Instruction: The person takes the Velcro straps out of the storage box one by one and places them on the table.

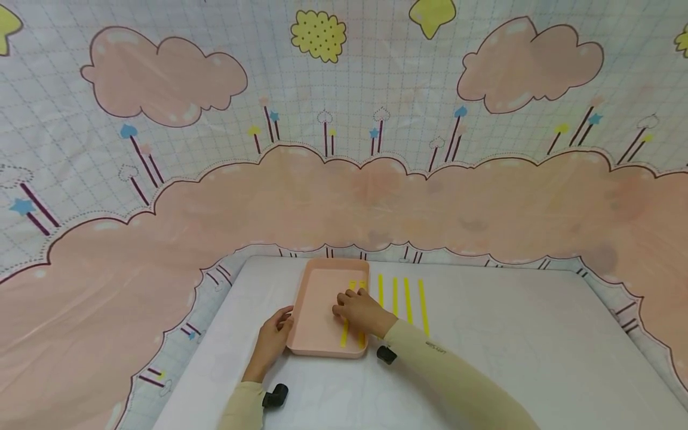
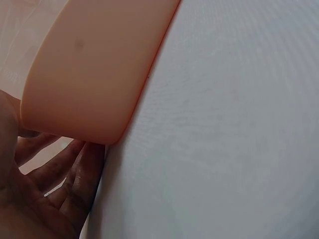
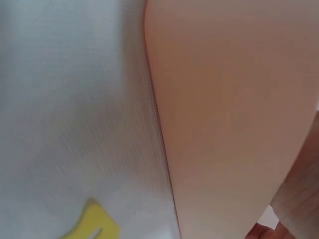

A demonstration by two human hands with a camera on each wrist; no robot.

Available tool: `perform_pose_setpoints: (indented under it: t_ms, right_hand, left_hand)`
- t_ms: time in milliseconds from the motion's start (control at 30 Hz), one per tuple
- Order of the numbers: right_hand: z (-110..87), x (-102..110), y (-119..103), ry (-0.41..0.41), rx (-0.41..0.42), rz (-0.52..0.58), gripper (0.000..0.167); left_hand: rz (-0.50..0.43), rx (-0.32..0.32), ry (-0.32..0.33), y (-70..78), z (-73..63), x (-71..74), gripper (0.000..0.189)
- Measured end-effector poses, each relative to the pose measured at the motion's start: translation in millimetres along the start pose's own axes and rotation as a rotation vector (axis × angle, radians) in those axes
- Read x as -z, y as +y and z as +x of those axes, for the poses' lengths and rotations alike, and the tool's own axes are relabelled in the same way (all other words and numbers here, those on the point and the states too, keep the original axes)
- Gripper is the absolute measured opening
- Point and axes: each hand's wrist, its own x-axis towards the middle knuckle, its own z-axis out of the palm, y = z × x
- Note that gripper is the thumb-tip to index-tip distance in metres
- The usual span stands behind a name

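Observation:
A shallow pink tray point(image 1: 317, 325) lies on the white table. My left hand point(image 1: 271, 337) is at its lower left side, the fingers touching the outer wall. In the left wrist view, the fingers point(image 2: 65, 174) reach against the tray's corner. My right hand point(image 1: 365, 312) bends its fingers down inside the tray on the right. Under it run two yellow strips, the left one point(image 1: 344, 335) and the right one point(image 1: 362, 340), their middles covered by the hand. Whether the fingertips pinch the left strip is hidden.
Several more yellow strips point(image 1: 395, 292) lie side by side on the table point(image 1: 510, 346), just right of the tray. A patterned curtain point(image 1: 344, 203) with clouds hangs behind the table. Black wrist cameras point(image 1: 276, 396) sit at both cuffs.

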Motion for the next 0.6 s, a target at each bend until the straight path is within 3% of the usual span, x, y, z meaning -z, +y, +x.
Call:
perform_pose_setpoints:
  t_ms: [300, 600]
  right_hand:
    - [1.2, -0.6, -2.2, 0.027, 0.018, 0.018, 0.018]
    - [2.4, 0.8, -2.7, 0.015, 0.026, -0.008, 0.021]
  left_hand:
    - [0.01, -0.011, -0.006, 4.0, -3.1, 1.1, 0.035]
    - [0.008, 0.0, -0.002, 4.5, -2.8, -0.1, 0.036]
